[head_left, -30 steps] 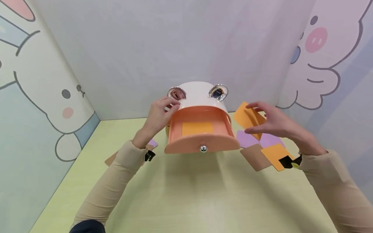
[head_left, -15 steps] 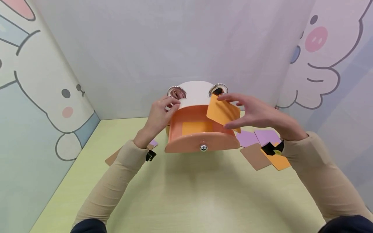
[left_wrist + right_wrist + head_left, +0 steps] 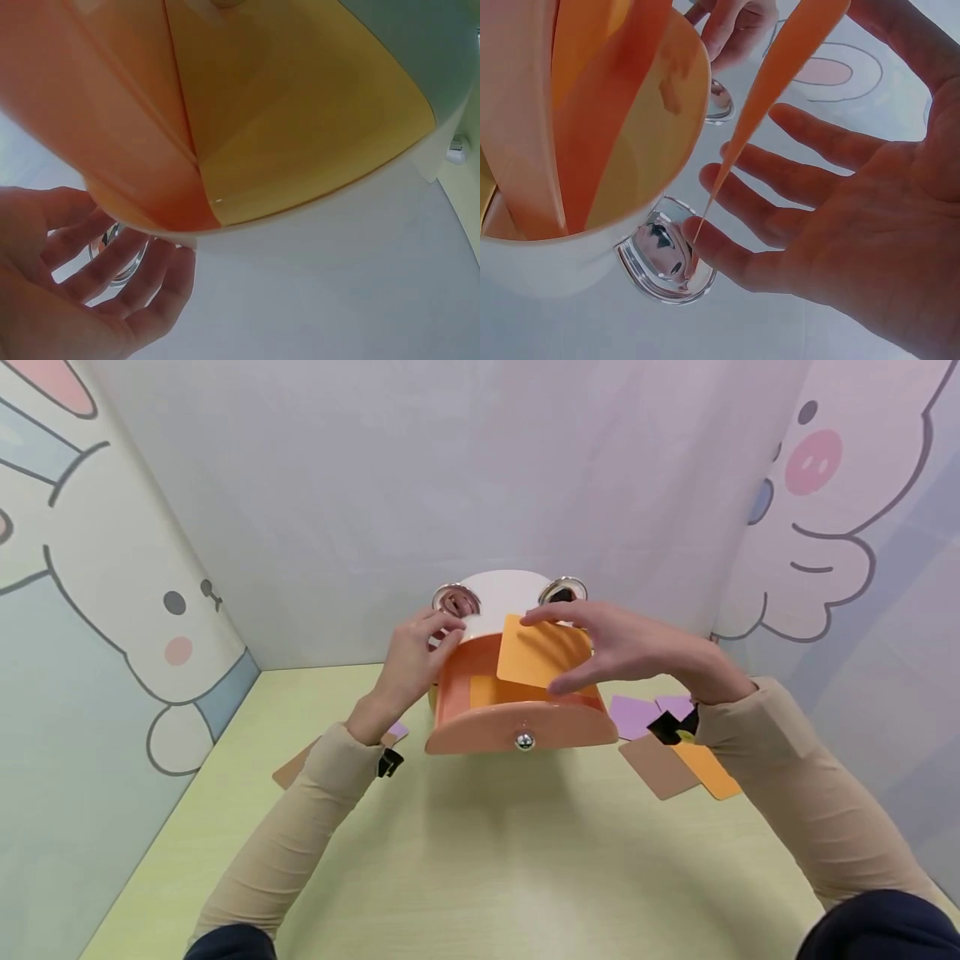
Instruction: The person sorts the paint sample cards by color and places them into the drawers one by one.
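A frog-shaped drawer box [image 3: 506, 589], white on top with shiny ring eyes, stands on the table, its coral drawer [image 3: 480, 731] pulled out. In the drawer lies an orange card [image 3: 491, 692]. My right hand [image 3: 630, 643] holds another orange card [image 3: 536, 652] by opposite edges, thumb low and fingers at the top, tilted over the drawer. In the right wrist view this card [image 3: 772, 75] appears nearly edge-on. My left hand [image 3: 416, 652] grips the box's left rim near one eye; the left wrist view shows curled fingers [image 3: 161, 281] at the casing.
Right of the box lie purple cards [image 3: 633, 717], a brown card [image 3: 660, 766] and an orange card [image 3: 716, 772], partly under the right forearm. At the left, a brown card [image 3: 295, 767] shows beside my sleeve. A pale wall [image 3: 360, 485] stands close behind the box.
My right hand has carried the orange card leftward from beside the box to over the open drawer. The left hand has stayed at the box's rim.
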Demonstrator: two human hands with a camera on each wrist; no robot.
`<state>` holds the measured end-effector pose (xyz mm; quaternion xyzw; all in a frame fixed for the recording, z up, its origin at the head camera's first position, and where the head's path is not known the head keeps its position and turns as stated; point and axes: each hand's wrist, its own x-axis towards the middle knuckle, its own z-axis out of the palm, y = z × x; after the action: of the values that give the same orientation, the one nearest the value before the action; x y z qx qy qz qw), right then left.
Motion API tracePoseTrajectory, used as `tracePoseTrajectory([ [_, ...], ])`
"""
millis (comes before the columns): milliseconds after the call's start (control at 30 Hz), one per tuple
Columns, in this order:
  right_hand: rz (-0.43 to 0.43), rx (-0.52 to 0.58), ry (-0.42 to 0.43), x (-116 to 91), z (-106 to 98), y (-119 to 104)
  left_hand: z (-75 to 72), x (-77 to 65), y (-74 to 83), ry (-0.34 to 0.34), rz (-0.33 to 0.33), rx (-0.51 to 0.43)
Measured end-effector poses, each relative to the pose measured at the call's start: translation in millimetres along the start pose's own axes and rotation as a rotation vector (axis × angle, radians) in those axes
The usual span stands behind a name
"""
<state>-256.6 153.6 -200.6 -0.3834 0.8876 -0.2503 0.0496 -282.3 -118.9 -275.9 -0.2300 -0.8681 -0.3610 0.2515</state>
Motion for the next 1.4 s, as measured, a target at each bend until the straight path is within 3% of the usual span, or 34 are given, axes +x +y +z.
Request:
tracePoseTrajectory([
  [467,-0.015,0.011,-0.004,4,3,-5,1.4,0.5,1.9,-0.005,0.009,0.010],
  [633,0.020,0.044,0.056,-5,2,-1,1.4,0.1,2.9,-0.002,0.009,-0.001],
  [800,0.005,0.041,0.179,-24,5,12,2.0,0.3,2.9,0.001,0.008,-0.009],
  [933,0.026,0.004,0.276,-48,12,36,3.4,1.0,2.9,0.004,0.018,-0.011],
  [1133,0.240,-0.096,0.330,-91,34,94,5.7,2.4,3.2,0.003,0.022,-0.016],
  [1233,0.337,-0.162,0.288,-112,48,127,6.3,2.5,4.0,-0.006,0.018,-0.018],
  [1400,0.524,-0.256,0.134,-139,68,174,4.3,0.6,3.4,-0.013,-0.001,-0.022],
])
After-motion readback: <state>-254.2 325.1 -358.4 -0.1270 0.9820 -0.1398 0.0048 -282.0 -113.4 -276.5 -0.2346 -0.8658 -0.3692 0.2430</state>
